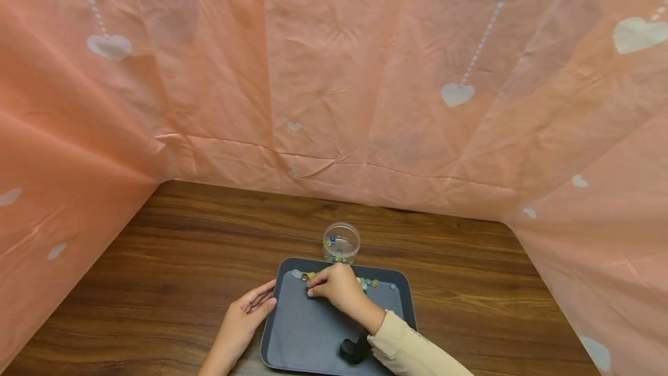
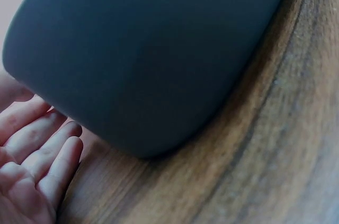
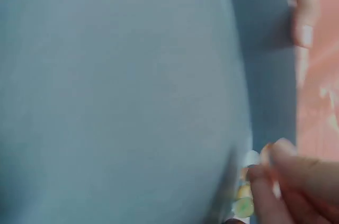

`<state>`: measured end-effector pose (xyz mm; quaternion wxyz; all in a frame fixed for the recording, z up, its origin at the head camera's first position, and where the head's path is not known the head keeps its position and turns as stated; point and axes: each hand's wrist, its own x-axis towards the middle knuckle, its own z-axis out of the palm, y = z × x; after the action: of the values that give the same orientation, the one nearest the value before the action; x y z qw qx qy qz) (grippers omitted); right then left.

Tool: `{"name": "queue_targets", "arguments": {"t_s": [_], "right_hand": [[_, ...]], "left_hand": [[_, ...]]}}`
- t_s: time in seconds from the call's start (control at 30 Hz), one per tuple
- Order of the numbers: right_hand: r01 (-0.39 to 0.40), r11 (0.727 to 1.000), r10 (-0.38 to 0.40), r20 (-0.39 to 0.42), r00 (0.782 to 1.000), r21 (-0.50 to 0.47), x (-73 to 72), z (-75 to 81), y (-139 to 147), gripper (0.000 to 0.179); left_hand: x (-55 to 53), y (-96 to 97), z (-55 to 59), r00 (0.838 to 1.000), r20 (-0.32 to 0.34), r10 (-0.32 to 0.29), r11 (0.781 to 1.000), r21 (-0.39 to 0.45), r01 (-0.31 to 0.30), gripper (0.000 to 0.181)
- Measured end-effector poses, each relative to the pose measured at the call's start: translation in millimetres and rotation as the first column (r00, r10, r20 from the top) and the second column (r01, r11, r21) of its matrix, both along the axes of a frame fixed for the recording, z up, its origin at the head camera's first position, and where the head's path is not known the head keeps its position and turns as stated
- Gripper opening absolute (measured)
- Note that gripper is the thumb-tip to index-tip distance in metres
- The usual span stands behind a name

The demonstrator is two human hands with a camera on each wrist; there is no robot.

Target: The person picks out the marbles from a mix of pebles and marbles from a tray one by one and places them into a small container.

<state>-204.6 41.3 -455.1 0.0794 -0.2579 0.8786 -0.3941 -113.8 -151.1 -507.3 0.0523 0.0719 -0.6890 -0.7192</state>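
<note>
A grey rectangular tray (image 1: 318, 329) holds small coloured glass marbles (image 1: 368, 282) along its far side. My right hand (image 1: 339, 289) reaches over the tray, thumb and forefinger pinching what looks like a small marble, mostly hidden by the fingertips. In the right wrist view, more marbles (image 3: 243, 207) lie beside those fingertips. At the tray's left rim, my left hand (image 1: 245, 316) touches the edge with thumb and fingertips. Its other fingers lie loosely extended beside the tray's outer wall, as the left wrist view shows.
Just beyond the tray's far rim stands a clear round jar (image 1: 341, 239) with some marbles inside. A black object (image 1: 354, 350) shows by the right sleeve, over the tray. Pink heart-patterned cloth (image 1: 334, 103) walls in the wooden table (image 1: 209, 237).
</note>
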Motion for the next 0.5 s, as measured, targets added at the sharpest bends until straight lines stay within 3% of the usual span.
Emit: {"name": "queue_targets", "arguments": {"t_s": [0.03,0.07,0.1,0.17,0.2,0.27,0.37,0.5], "right_hand": [[0.016,0.996,-0.006,0.122,0.993,-0.084,-0.3,1.5,1.5,0.011],[0.044,0.985,-0.004,0.240,0.971,-0.166,-0.8,3.1,3.0,0.015],[0.074,0.969,0.012,0.343,0.939,-0.237,-1.6,4.6,4.6,0.018],[0.148,0.920,0.066,0.513,0.856,-0.364,-3.5,8.8,7.9,0.026],[0.185,0.894,0.097,0.579,0.810,-0.408,-4.7,11.2,9.8,0.029],[0.222,0.863,0.133,0.628,0.767,-0.454,-8.1,16.4,14.4,0.033],[0.262,0.826,0.152,0.646,0.748,-0.499,-15.2,24.5,22.4,0.036],[0.316,0.779,0.127,0.630,0.767,-0.541,-25.9,33.4,33.1,0.037]], "left_hand": [[0.2,0.0,0.1,1.000,0.000,-0.003,1.000,0.001,0.003,0.040],[0.5,0.0,0.1,1.000,0.000,-0.005,1.000,-0.001,0.005,0.040],[0.6,0.0,0.2,1.000,0.001,-0.006,1.000,-0.003,0.006,0.041],[0.8,-0.2,0.3,1.000,0.006,-0.007,1.000,-0.005,0.007,0.041],[1.0,-0.2,0.4,1.000,0.009,-0.006,1.000,-0.010,0.006,0.041],[1.2,-0.4,0.7,1.000,0.013,-0.005,1.000,-0.009,0.005,0.041],[1.0,-0.4,1.0,1.000,0.012,-0.005,1.000,-0.002,0.005,0.041],[0.6,-0.3,1.1,1.000,0.012,-0.002,1.000,0.000,0.002,0.041]]}}
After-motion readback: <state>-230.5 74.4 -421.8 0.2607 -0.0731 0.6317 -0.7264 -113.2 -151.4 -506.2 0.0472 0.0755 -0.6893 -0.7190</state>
